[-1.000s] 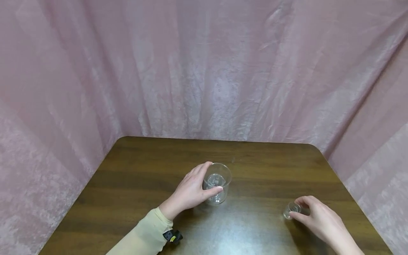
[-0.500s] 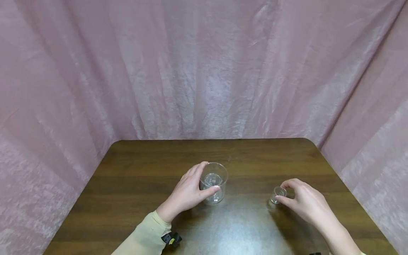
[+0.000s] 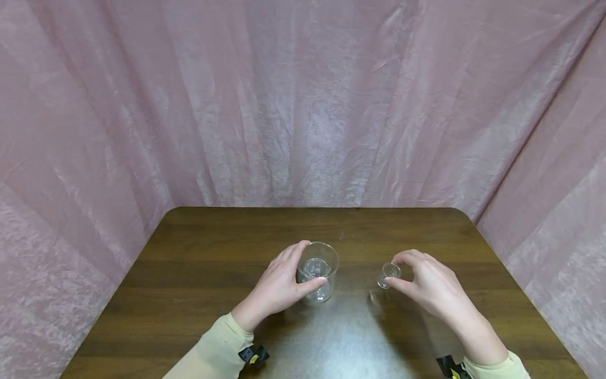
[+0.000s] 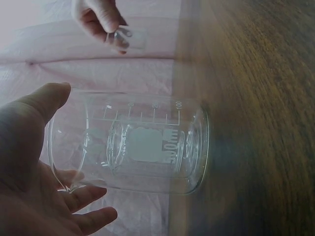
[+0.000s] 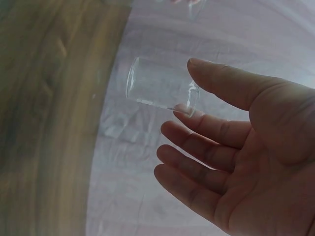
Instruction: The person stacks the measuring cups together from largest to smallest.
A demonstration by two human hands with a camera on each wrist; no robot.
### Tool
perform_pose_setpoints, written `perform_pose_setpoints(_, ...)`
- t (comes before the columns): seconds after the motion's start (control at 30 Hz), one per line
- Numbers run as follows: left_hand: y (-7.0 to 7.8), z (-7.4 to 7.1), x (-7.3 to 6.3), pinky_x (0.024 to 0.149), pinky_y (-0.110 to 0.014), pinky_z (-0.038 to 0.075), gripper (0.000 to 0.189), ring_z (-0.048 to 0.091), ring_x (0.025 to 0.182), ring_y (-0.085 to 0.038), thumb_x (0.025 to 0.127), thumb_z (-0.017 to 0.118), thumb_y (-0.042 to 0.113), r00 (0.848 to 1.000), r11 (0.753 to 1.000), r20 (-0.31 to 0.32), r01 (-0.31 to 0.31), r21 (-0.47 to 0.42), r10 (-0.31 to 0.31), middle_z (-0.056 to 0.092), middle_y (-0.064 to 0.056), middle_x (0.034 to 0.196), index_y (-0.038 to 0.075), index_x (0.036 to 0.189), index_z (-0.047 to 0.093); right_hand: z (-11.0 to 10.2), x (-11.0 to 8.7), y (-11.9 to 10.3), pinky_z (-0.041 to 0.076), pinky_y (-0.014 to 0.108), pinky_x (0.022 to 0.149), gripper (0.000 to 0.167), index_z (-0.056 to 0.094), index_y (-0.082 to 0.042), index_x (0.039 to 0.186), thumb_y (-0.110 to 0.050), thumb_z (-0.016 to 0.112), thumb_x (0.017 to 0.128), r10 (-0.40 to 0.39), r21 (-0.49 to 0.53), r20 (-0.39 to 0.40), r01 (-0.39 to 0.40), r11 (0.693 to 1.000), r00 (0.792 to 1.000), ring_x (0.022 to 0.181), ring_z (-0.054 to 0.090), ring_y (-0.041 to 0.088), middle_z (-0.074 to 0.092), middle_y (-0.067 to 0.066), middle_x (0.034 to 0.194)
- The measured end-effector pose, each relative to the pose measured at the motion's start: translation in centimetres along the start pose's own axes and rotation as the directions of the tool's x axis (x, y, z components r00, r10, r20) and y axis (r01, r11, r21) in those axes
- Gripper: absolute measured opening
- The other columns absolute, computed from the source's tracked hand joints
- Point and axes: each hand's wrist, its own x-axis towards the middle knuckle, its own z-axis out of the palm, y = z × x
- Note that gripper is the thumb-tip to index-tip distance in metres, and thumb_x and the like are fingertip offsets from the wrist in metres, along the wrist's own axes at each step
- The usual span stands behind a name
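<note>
My left hand [image 3: 279, 287] grips the upper part of a large clear glass beaker [image 3: 326, 293], which stands upright on the table. In the left wrist view, a smaller beaker [image 4: 145, 145] with white print sits nested inside it, near its bottom. To the right, my right hand [image 3: 433, 284] pinches a tiny clear glass beaker [image 3: 389, 275] by its rim, between thumb and fingertip. That tiny beaker hangs upright above the table, apart from the large one. No markings show on it in the right wrist view, where the other fingers spread loosely below.
A brown wood-grain table [image 3: 213, 252] with rounded far corners lies under both hands. Pink curtains [image 3: 303, 105] hang behind it and at both sides. Dark wrist bands [image 3: 254, 356] sit at the sleeve cuffs.
My right hand has carried the tiny beaker leftward and away from me, closer to the large beaker. The left hand and the large beaker have stayed in place.
</note>
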Motion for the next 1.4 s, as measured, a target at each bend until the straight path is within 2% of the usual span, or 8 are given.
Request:
perform_pose_setpoints(0.13,-0.1,-0.1,-0.1,0.124,-0.062,0.037,0.094,0.046,0.154,-0.034,0.096,0.078,0.064,1.000,1.000,0.002,0.007,0.006,-0.007,0.052,-0.013,0.164,0.012,0.166,0.044,0.0,1.1,-1.1,0.060,0.052,0.080,0.035,0.079,-0.015,0.115,-0.037,0.093,0.091,-0.031,0.007,-0.001,0.031,1.000,1.000,0.103,0.072,0.026,0.077,0.000,0.119)
perform_pose_setpoints(0.4,-0.3,0.1,0.0,0.124,-0.062,0.038,0.093,0.046,0.154,-0.035,0.097,0.078,0.063,1.000,0.999,-0.008,-0.030,0.022,0.030,0.052,-0.014,0.164,0.010,0.165,0.044,-0.4,2.5,-2.9,0.059,0.055,0.087,0.036,0.080,-0.015,0.118,-0.038,0.091,0.093,-0.050,0.030,0.001,0.050,0.998,0.999,0.112,0.072,0.028,0.077,0.001,0.123)
perform_pose_setpoints(0.8,-0.1,-0.1,0.0,0.123,-0.062,0.038,0.092,0.048,0.153,-0.035,0.097,0.079,0.062,1.000,1.000,-0.010,-0.027,0.015,0.027,0.053,-0.014,0.162,0.008,0.164,0.045,-0.5,3.7,-4.0,0.060,0.057,0.090,0.038,0.079,-0.013,0.122,-0.037,0.090,0.095,-0.095,0.068,-0.023,0.097,0.993,0.995,0.116,0.072,0.029,0.076,0.002,0.124)
perform_pose_setpoints(1.4,0.0,0.0,-0.1,0.124,-0.062,0.037,0.093,0.046,0.154,-0.035,0.097,0.079,0.062,1.000,1.000,0.000,-0.015,0.014,0.015,0.051,-0.014,0.164,0.010,0.166,0.043,-0.8,4.6,-5.4,0.057,0.059,0.099,0.038,0.079,-0.012,0.125,-0.034,0.089,0.096,-0.092,0.126,-0.044,0.097,0.987,0.995,0.125,0.070,0.032,0.075,0.004,0.133)
